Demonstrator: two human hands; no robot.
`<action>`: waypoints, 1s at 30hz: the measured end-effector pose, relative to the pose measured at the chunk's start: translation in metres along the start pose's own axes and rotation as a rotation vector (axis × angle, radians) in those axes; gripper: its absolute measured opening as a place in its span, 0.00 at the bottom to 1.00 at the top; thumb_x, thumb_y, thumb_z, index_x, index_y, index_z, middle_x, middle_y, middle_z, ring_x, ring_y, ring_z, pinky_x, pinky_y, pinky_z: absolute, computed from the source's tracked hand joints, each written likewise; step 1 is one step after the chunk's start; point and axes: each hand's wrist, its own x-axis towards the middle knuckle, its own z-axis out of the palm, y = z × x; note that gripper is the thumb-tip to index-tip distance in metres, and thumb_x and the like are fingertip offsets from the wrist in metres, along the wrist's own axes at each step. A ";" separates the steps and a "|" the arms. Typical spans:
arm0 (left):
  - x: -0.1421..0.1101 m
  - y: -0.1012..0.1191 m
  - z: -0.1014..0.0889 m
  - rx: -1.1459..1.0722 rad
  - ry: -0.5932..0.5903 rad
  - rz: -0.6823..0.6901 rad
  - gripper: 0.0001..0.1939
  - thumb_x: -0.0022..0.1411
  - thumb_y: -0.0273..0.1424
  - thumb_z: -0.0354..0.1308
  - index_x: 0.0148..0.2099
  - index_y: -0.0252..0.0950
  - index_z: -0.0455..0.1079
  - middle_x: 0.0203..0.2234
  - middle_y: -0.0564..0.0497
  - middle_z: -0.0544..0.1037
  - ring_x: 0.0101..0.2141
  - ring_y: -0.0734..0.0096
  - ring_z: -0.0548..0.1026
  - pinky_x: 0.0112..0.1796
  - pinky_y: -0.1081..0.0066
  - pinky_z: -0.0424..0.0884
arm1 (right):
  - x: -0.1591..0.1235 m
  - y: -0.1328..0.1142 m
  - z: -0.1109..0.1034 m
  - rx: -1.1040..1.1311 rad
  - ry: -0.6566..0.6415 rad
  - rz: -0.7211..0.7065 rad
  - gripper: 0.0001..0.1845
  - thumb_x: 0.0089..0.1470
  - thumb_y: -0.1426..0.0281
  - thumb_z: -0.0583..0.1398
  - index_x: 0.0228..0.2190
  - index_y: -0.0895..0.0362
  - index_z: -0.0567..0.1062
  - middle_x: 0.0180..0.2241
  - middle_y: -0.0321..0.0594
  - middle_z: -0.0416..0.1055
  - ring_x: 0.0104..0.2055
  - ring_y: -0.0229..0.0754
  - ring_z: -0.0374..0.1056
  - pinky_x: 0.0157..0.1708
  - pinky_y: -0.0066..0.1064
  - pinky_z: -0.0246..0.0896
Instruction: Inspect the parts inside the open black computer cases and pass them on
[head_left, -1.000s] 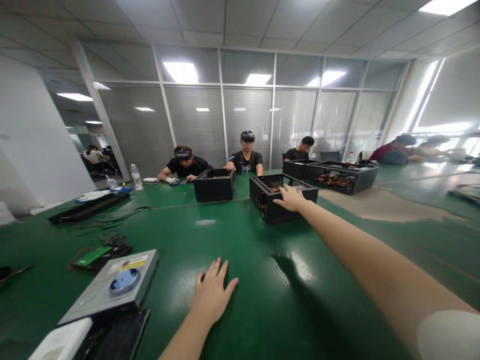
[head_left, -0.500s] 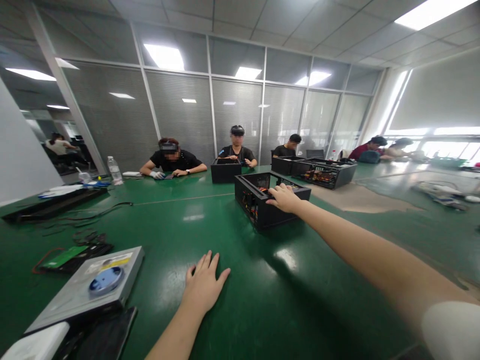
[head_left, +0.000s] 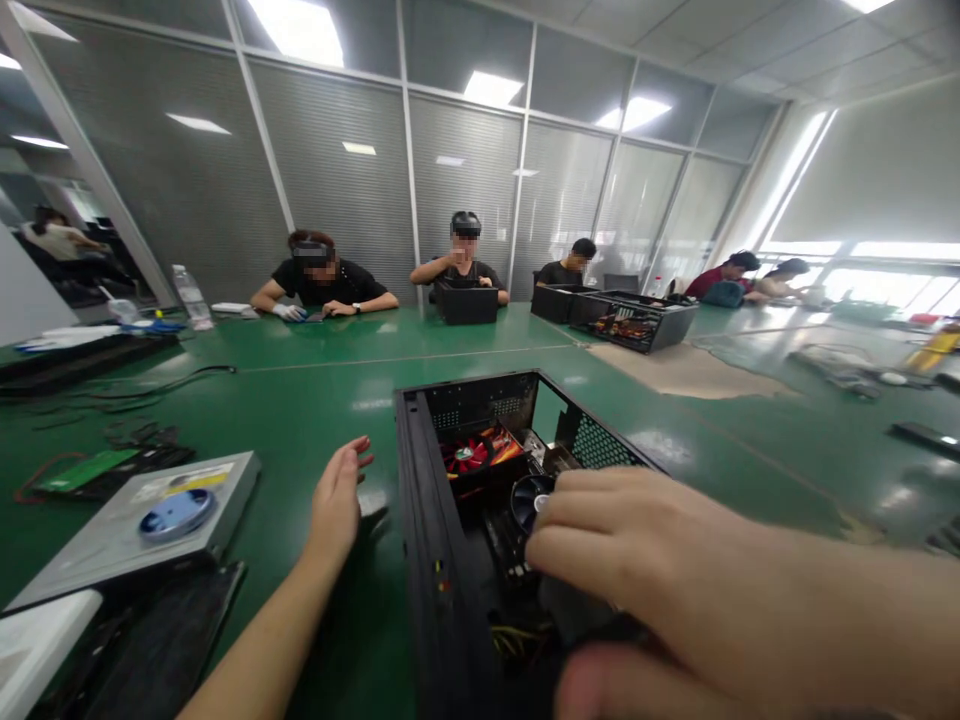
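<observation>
A black open-topped computer case [head_left: 420, 520] lies right in front of me. Inside it are a red graphics-card fan [head_left: 474, 456], a dark round cooler fan [head_left: 525, 500], and some yellow wires [head_left: 517, 638]. My right hand [head_left: 637, 560] is large and close at the case's right side. Its fingers curl inward over the wall, and its thumb sits lower and is blurred; the gripped part of the wall is hidden beneath the hand. My left hand [head_left: 339, 500] hovers just left of the case, fingers stretched out, apart from it and holding nothing.
An optical drive [head_left: 225, 490] with a blue tape roll [head_left: 177, 514] on it lies at left, near a green circuit board [head_left: 88, 472]. Co-workers sit across the green table [head_left: 315, 350] with other computer cases [head_left: 637, 318]. A water bottle [head_left: 192, 298] stands far left.
The computer case has come much closer to me, with my right hand on it. My left hand has lifted from the tabletop and turned beside the case. The view has shifted slightly.
</observation>
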 end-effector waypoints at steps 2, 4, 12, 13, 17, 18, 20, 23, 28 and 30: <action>-0.006 0.008 0.003 -0.016 -0.025 0.031 0.30 0.67 0.52 0.44 0.58 0.38 0.69 0.57 0.43 0.73 0.53 0.56 0.73 0.53 0.54 0.68 | 0.018 0.018 -0.009 -0.032 -0.071 0.011 0.15 0.62 0.56 0.58 0.34 0.55 0.73 0.33 0.41 0.73 0.33 0.41 0.68 0.32 0.33 0.59; -0.009 0.013 0.005 0.038 -0.053 0.060 0.30 0.67 0.52 0.44 0.58 0.37 0.69 0.56 0.43 0.73 0.53 0.56 0.73 0.54 0.54 0.66 | 0.045 0.046 0.006 -0.136 -0.144 0.038 0.15 0.62 0.58 0.57 0.39 0.57 0.74 0.37 0.43 0.74 0.38 0.45 0.71 0.36 0.34 0.62; -0.001 0.008 -0.003 0.354 -0.106 0.150 0.31 0.67 0.50 0.44 0.58 0.34 0.69 0.54 0.42 0.75 0.55 0.54 0.71 0.57 0.54 0.63 | 0.111 0.112 0.124 -0.358 -0.409 -0.006 0.47 0.41 0.45 0.68 0.55 0.59 0.65 0.51 0.54 0.66 0.42 0.56 0.74 0.33 0.39 0.68; 0.000 0.007 -0.004 0.380 -0.115 0.162 0.30 0.67 0.50 0.44 0.58 0.35 0.69 0.54 0.42 0.75 0.55 0.54 0.71 0.56 0.55 0.64 | 0.110 0.111 0.127 -0.370 -0.384 -0.015 0.45 0.42 0.49 0.69 0.55 0.59 0.65 0.50 0.53 0.67 0.41 0.55 0.74 0.33 0.38 0.68; 0.002 0.006 -0.007 0.430 -0.153 0.190 0.28 0.67 0.49 0.45 0.58 0.36 0.70 0.52 0.43 0.75 0.51 0.55 0.73 0.52 0.57 0.69 | 0.107 0.105 0.113 -0.385 -0.267 -0.010 0.19 0.56 0.68 0.61 0.48 0.60 0.69 0.43 0.48 0.71 0.36 0.49 0.75 0.31 0.35 0.66; 0.003 0.006 -0.007 0.435 -0.156 0.195 0.28 0.67 0.48 0.45 0.57 0.36 0.70 0.52 0.43 0.76 0.51 0.55 0.73 0.51 0.57 0.69 | 0.108 0.105 0.106 -0.388 -0.238 0.018 0.15 0.57 0.70 0.59 0.46 0.60 0.70 0.42 0.48 0.71 0.37 0.49 0.75 0.32 0.35 0.66; 0.004 0.006 -0.008 0.446 -0.147 0.212 0.27 0.67 0.48 0.45 0.56 0.37 0.70 0.51 0.44 0.76 0.50 0.55 0.73 0.51 0.57 0.70 | 0.109 0.112 0.089 -0.384 -0.196 0.085 0.14 0.58 0.71 0.58 0.46 0.61 0.71 0.42 0.49 0.72 0.38 0.49 0.74 0.34 0.36 0.66; 0.005 0.005 -0.010 0.464 -0.123 0.249 0.26 0.68 0.47 0.45 0.56 0.37 0.70 0.51 0.44 0.76 0.51 0.56 0.73 0.52 0.58 0.69 | 0.106 0.132 0.071 -0.348 -0.170 0.139 0.18 0.57 0.69 0.59 0.49 0.61 0.71 0.45 0.48 0.72 0.43 0.50 0.73 0.39 0.36 0.65; 0.004 0.007 -0.007 0.459 -0.141 0.267 0.26 0.68 0.47 0.45 0.55 0.35 0.70 0.49 0.44 0.76 0.50 0.57 0.73 0.50 0.60 0.69 | 0.099 0.163 0.076 -0.278 -0.157 0.208 0.19 0.59 0.71 0.59 0.52 0.61 0.72 0.49 0.50 0.70 0.46 0.49 0.71 0.44 0.36 0.64; 0.003 0.007 -0.005 0.449 -0.169 0.254 0.27 0.67 0.47 0.45 0.55 0.34 0.70 0.48 0.43 0.76 0.48 0.57 0.74 0.48 0.60 0.70 | 0.102 0.169 0.087 -0.284 -0.174 0.238 0.20 0.59 0.72 0.58 0.53 0.59 0.73 0.49 0.50 0.70 0.44 0.48 0.72 0.42 0.36 0.65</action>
